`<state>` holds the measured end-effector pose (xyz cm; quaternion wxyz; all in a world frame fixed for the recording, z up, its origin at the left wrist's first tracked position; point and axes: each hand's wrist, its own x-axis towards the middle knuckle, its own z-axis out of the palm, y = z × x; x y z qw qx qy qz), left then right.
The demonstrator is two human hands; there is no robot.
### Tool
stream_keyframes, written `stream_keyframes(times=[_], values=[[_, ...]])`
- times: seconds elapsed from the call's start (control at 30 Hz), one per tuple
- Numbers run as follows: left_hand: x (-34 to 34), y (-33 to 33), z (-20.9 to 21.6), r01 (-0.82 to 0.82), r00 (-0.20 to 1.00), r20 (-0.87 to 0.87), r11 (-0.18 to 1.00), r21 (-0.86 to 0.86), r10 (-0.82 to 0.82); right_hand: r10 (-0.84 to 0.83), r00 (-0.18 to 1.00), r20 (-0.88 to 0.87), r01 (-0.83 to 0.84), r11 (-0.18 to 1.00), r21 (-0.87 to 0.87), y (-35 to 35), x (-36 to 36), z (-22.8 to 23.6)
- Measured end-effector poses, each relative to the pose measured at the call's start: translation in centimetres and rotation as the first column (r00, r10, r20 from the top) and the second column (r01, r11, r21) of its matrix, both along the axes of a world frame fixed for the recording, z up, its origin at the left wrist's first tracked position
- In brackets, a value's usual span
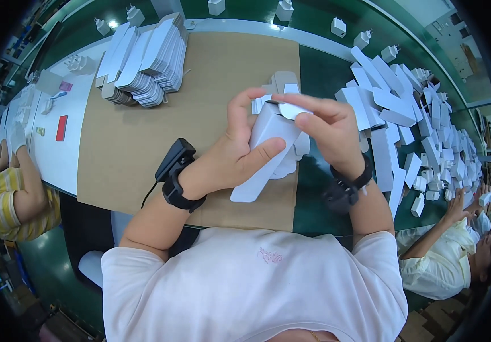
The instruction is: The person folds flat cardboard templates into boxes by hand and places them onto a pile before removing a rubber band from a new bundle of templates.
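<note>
**White shirt (245, 296) foremost; white carton (265, 134) held between both hands**

The shirt front fills the lower foreground, with both forearms reaching away from it. The carton is held up over the right part of a brown board (131, 142), directly ahead of the chest.

Governing relation: the carton's long axis runs aslant, from a lower-left end, where a flat panel extends toward the body, to an upper-right end bearing a rounded flap (292, 110). The right hand is the nearer to that flapped end.

Left hand (231, 148): grasping the carton by its body, thumb across the near face, fingers round the far side. Right hand (334, 128): thumb and fingers at the flap; how firmly they press cannot be told.

Surroundings: stacked flat cartons (148, 62) at the board's far left; a loose heap of white boxes (393, 102) right of the right hand.
</note>
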<state>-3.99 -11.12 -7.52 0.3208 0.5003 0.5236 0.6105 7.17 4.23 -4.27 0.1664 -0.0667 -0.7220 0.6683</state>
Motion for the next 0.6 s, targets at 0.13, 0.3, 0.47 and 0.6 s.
stream_keyframes(times=[0.13, 0.3, 0.47, 0.6], values=[[0.1, 0.0, 0.0, 0.006, 1.0, 0.003, 1.0, 0.006, -0.006, 0.031, 0.997, 0.069, -0.022, 0.991, -0.132, 0.6, -0.1, 0.1], [-0.1, 0.4, 0.0, -0.029, 0.998, 0.059, 0.998, -0.052, 0.032, 0.101, 0.995, -0.018, -0.1, 0.995, 0.008, 0.6, -0.3, -0.5], [0.0, 0.4, -0.9, -0.08, 0.996, 0.017, 0.988, -0.13, 0.083, 0.107, 0.993, 0.058, -0.121, 0.922, 0.368, 1.3, 0.0, -0.1], [-1.3, 0.3, -1.5, -0.065, 0.988, -0.149, 0.99, -0.129, 0.045, -0.494, 0.869, 0.027, 0.409, 0.748, 0.523, 6.1, 3.8, 5.4]])
